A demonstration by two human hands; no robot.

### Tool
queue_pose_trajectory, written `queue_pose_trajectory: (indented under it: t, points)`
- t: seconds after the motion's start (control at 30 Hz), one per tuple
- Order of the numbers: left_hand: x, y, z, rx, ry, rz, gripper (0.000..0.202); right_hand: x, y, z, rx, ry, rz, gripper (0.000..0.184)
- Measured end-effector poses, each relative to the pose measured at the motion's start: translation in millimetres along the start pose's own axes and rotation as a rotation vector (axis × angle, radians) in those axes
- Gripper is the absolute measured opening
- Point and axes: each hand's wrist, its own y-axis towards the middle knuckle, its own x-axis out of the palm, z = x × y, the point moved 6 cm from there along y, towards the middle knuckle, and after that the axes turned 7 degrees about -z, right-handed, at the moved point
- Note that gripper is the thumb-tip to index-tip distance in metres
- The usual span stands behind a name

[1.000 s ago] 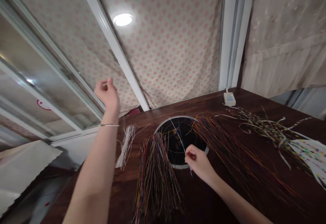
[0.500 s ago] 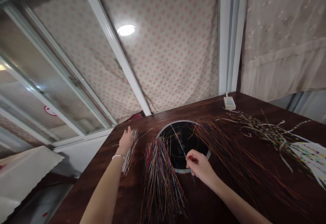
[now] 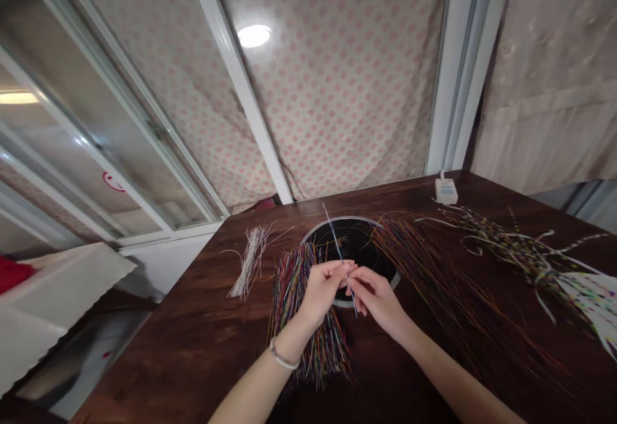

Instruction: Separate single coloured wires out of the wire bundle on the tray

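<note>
Head view: left hand now beside right hand, thin strand between

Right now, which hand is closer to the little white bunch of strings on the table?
The left hand is nearer, sitting to the right of the white strand bunch. The right hand is farther away, on the far side of the left hand.

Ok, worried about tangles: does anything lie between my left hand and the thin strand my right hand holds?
Nothing visible does: the left hand meets the strand at its fingertips, right beside the right hand.
</note>
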Motion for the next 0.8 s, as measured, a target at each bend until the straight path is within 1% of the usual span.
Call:
queue_pose_trajectory:
  t: [0.13, 0.27, 0.37, 0.5, 0.73, 0.8]
  points:
    - [-7.6, 0.2, -16.4, 0.000, -0.114, 0.031, 0.036, -0.7, 1.2, 5.7, 0.011, 0.000, 0.014, 0.021]
    - [-10.1, -3.0, -30.6, 0.036, -0.138, 0.070, 0.034, -1.3, 2.5, 12.8, 0.012, 0.005, 0.031, 0.020]
    - [-11.0, -4.5, -37.3, 0.056, -0.131, 0.095, 0.034, -2.7, 3.2, 17.6, 0.019, -0.014, 0.041, 0.019]
    - [-13.5, -5.8, -41.6, 0.069, -0.117, 0.113, 0.037, -4.7, 4.2, 20.8, 0.060, -0.036, 0.047, 0.019]
    - [-15.0, -10.0, -41.1, 0.074, -0.106, 0.124, 0.037, -2.6, 4.2, 18.9, 0.138, -0.001, -0.024, 0.022]
    - [-15.4, -10.6, -40.9, 0.078, -0.097, 0.126, 0.038, -2.7, 3.7, 19.8, 0.152, 0.008, -0.020, 0.022]
